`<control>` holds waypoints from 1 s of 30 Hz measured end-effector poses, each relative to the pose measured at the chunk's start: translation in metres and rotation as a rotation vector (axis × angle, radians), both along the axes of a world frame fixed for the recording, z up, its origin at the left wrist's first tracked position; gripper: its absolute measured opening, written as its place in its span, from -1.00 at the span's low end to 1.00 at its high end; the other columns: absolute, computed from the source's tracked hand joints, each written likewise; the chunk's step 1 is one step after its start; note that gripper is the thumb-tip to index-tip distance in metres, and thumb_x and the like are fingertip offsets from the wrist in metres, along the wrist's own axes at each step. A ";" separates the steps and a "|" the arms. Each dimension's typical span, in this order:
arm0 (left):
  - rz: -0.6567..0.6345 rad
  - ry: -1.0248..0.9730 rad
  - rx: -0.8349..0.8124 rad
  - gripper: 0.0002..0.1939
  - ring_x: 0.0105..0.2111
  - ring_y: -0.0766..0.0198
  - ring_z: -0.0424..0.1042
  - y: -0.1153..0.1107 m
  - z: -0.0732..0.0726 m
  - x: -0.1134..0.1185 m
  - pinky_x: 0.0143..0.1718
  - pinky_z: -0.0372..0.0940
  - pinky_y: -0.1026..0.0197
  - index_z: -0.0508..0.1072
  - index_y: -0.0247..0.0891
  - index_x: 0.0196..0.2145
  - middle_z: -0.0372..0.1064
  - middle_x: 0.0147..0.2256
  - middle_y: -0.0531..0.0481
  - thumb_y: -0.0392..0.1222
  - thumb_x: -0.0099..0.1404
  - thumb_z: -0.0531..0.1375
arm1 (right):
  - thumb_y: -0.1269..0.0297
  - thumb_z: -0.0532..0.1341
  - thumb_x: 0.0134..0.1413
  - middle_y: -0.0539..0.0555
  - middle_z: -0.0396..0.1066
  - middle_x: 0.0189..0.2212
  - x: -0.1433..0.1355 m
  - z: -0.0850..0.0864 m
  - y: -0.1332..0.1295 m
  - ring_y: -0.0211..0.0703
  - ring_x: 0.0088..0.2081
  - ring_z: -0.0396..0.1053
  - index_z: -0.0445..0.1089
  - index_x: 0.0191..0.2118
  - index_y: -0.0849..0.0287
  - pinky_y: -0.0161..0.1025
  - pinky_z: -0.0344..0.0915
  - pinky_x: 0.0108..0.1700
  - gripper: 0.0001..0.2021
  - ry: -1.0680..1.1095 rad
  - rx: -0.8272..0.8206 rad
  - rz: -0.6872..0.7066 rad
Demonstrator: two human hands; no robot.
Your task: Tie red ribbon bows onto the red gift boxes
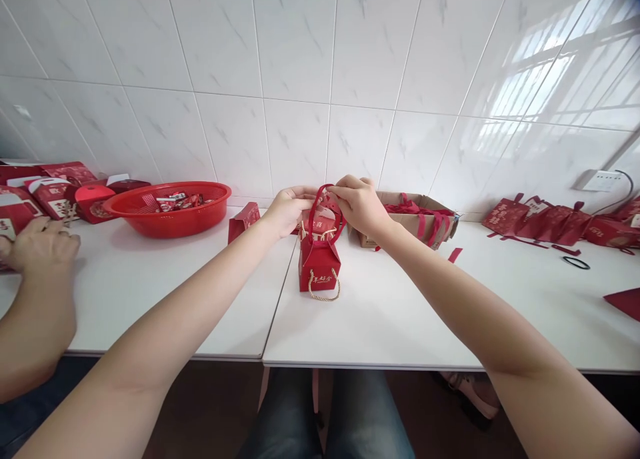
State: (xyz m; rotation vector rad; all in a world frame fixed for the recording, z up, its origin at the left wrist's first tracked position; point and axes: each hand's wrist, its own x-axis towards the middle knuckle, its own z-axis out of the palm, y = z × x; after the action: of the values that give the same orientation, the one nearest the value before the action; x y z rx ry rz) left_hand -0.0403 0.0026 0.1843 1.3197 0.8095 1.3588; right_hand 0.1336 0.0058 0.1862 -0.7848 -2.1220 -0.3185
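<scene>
Your forearms [190,302] are extending from nearest the camera over the white worktop [380,322], framing a red gift box [320,276] that is standing upright at centre, its gold cord handle [324,298] hanging in front. Your right hand [361,202] is closing its grip, thumb against fingers, on a red ribbon [313,214] that is forming a tall loop above the box. Your left hand [285,211] is reaching in opposite, fingers slightly bent; whether its grip is holding anything, you cannot tell, the fingertips being partly hidden. As to progress, the box is seemingly standing assembled, while the ribbon is rising loose and, by judgement, is awaiting fastening. More ribbons [400,208] are lying in a cardboard carton [411,222] behind your right hand. To the right, a row of red boxes [545,220] is showing short tabs on top, perhaps marking completed pieces. At far left, a co-worker's hand [47,246] is resting beside further boxes [55,198], some displaying white flaps and possibly awaiting work.
</scene>
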 end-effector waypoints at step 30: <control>0.321 0.381 0.066 -0.84 -0.32 0.23 0.43 0.011 -0.004 -0.051 -0.20 0.29 0.15 0.45 -0.30 -0.48 0.45 -0.43 -0.04 -0.13 0.02 0.22 | -0.02 0.11 0.11 0.04 0.52 -0.45 0.026 -0.036 0.019 -0.10 -0.32 0.45 0.53 -0.31 0.21 -0.25 0.30 -0.28 -0.60 0.696 -0.477 -0.013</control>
State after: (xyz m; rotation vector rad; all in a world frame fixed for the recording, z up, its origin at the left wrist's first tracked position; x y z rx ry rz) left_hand -0.0916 0.0135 0.1808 1.5756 1.2887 1.4067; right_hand 0.1595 0.0250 0.1503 -0.9993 -1.5303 0.4254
